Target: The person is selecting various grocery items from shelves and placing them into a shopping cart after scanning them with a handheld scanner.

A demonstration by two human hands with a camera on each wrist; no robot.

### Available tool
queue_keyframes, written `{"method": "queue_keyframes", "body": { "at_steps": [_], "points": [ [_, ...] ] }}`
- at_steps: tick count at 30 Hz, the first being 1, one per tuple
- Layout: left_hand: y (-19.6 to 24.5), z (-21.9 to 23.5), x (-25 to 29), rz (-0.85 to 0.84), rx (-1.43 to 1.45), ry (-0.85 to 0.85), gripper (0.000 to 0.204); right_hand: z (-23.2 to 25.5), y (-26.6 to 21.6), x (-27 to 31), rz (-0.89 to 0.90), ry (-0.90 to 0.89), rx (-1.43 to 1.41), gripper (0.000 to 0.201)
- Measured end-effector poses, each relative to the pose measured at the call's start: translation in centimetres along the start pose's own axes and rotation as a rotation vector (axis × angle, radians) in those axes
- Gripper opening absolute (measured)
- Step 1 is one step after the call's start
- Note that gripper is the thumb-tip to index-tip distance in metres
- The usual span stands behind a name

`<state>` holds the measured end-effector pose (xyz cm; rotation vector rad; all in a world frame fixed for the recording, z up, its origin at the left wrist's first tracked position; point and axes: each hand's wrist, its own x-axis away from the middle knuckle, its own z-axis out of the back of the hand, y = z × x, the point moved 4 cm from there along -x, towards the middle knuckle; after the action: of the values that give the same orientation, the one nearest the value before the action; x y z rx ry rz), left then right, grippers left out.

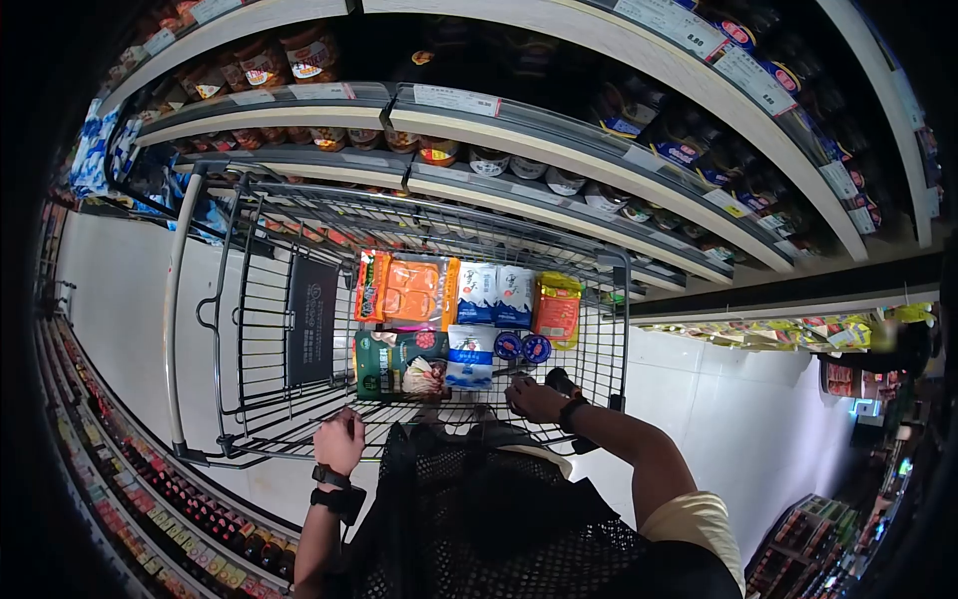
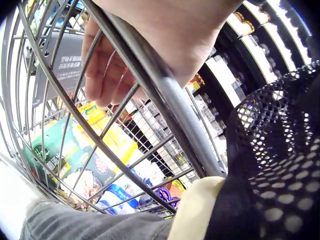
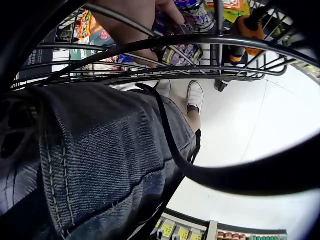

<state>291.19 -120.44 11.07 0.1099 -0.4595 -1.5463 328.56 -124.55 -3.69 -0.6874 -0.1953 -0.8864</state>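
Observation:
My left hand (image 1: 340,440) rests over the near rim of the shopping cart (image 1: 619,349). In the left wrist view its loosely bent fingers (image 2: 107,85) hang inside the wire side. My right hand (image 1: 536,399) reaches over the same rim and grips a jar (image 3: 186,54) with a purple label, mostly hidden from the head view. Just beyond it stand two jars with blue lids (image 1: 522,346). Close by in the cart lie a white and blue bag (image 1: 470,357), a green pouch (image 1: 399,361) and a red and yellow pack (image 1: 559,309).
Farther across the cart lie an orange pack (image 1: 409,290) and two blue and white bags (image 1: 494,295). Store shelves (image 1: 559,130) with rows of jars run along the cart's far side. More shelving (image 1: 150,499) stands at lower left. Pale floor (image 1: 689,419) extends right of the cart.

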Motion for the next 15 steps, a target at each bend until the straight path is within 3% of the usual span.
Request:
{"method": "queue_keyframes", "body": {
  "at_steps": [8, 12, 15],
  "points": [
    [0.7, 0.4, 0.2, 0.033, 0.004, -0.045, 0.013, 3.1, -1.3, 1.0, -0.095, -0.133, -0.058, 0.048],
    [0.3, 0.2, 0.0, 0.032, -0.002, -0.028, 0.013, 4.5, -1.0, 1.5, -0.074, -0.078, -0.106, 0.058],
    [0.5, 0.4, -0.2, 0.028, -0.032, -0.036, 0.013, 7.6, 0.8, 0.9, -0.259, -0.077, -0.360, 0.076]
  ]
}}
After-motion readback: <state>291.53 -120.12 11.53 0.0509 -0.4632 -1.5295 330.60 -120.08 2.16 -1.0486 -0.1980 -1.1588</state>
